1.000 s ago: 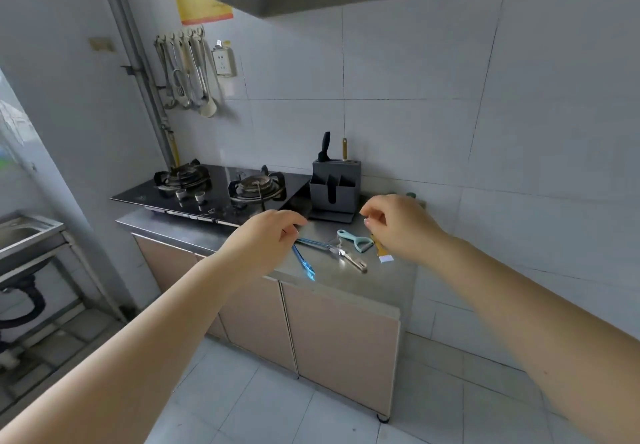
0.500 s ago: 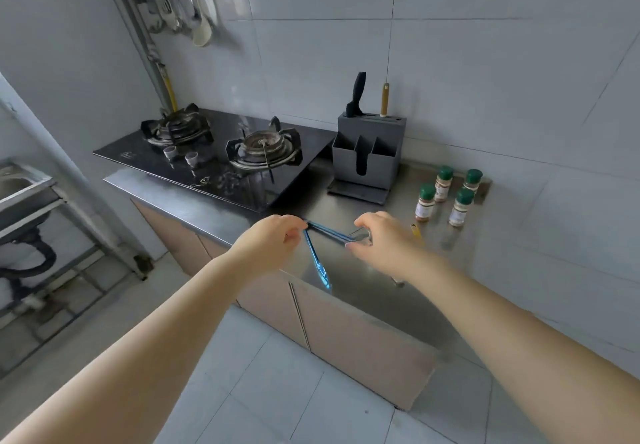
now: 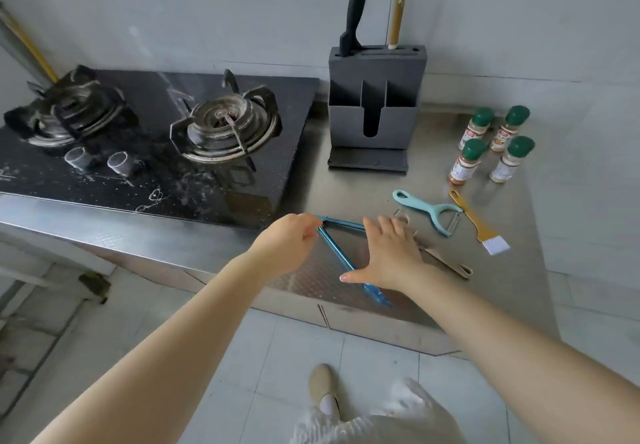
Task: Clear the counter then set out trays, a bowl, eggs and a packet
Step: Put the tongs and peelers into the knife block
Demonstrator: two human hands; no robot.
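A person leans over a steel counter (image 3: pixel 502 281) in the middle of the frame, both bare arms reaching in from the bottom edge. The left hand (image 3: pixel 287 244) pinches the hinged end of a pair of blue tongs (image 3: pixel 337 253), fingers curled closed around the joint where the two arms meet. The tongs lie splayed in a V — one arm running right toward the other hand, the other slanting down toward the counter's front edge. The right hand (image 3: pixel 388 253) is spread flat and open over the tongs, fingers extended, thumb stretched to the left; whether the palm touches the blue metal cannot be told.

Just right of that hand lie a light-blue peeler (image 3: pixel 429 210), a yellow-handled brush (image 3: pixel 479 227) with white bristles, and a tan tool (image 3: pixel 446 263) partly hidden under the wrist. Four green-capped spice jars (image 3: pixel 491 142) stand in a cluster at the right. A grey knife block (image 3: pixel 375 97) sits at upper centre against the tiled wall, holding a black-handled knife (image 3: pixel 353 16) and a wooden-handled tool (image 3: pixel 396 19). A black two-burner stove (image 3: pixel 156 132) fills the left — its glass top flecked with white marks.
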